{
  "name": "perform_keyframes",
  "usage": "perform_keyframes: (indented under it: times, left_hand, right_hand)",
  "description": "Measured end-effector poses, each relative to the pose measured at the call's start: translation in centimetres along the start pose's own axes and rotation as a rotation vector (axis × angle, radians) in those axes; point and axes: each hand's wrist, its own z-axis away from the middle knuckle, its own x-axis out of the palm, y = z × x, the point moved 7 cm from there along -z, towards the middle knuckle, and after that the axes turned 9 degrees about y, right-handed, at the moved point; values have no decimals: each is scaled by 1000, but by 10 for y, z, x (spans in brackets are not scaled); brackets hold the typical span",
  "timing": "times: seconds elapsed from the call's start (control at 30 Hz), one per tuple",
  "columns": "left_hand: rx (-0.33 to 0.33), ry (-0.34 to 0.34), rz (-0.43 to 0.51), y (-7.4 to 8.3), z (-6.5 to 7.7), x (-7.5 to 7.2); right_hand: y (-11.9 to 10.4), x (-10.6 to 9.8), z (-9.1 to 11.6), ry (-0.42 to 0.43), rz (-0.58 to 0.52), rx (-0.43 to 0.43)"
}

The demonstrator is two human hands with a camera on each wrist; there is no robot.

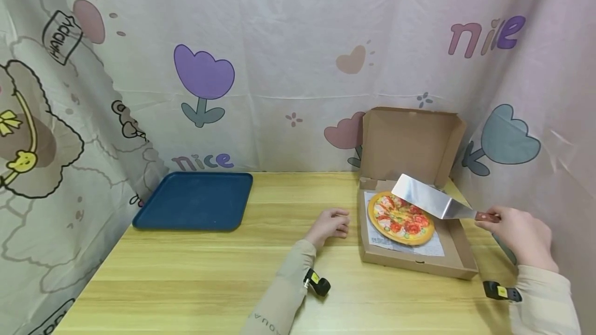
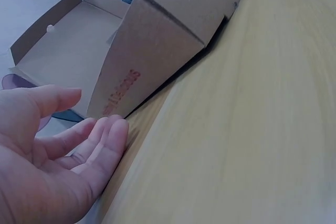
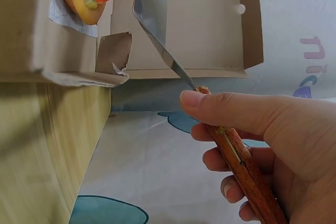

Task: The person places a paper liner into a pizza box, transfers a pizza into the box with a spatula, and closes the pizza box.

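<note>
My right hand (image 1: 521, 234) grips the wooden handle (image 3: 244, 174) of a metal spatula (image 1: 426, 198). Its wide blade is tilted above the far right part of a round pizza (image 1: 400, 221), overlapping it in the head view. The pizza lies on printed paper (image 1: 435, 246) in an open cardboard pizza box (image 1: 419, 265), whose lid (image 1: 405, 143) stands up at the back. My left hand (image 1: 328, 227) is beside the box's left wall, fingers loosely bent and holding nothing. In the left wrist view its fingertips (image 2: 118, 124) are right by the box's side wall.
A dark blue tray (image 1: 193, 203) lies at the back left of the wooden table (image 1: 195, 278). Patterned curtains (image 1: 288, 66) hang behind and along both sides; the right one comes close to my right hand.
</note>
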Motion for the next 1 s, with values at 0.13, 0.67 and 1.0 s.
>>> perform_keyframes:
  times: [0.13,0.67,1.0]
  left_hand:
    - [11,14,-2,3,3,-11]
    - [20,97,-52,2,16,-77]
    - [34,206,-104,3,33,-136]
  right_hand:
    - [-2,1,-1,-6,0,-6]
    - [-20,6,0,23,-20,-54]
    - [-37,11,-3,-43,-26,-59]
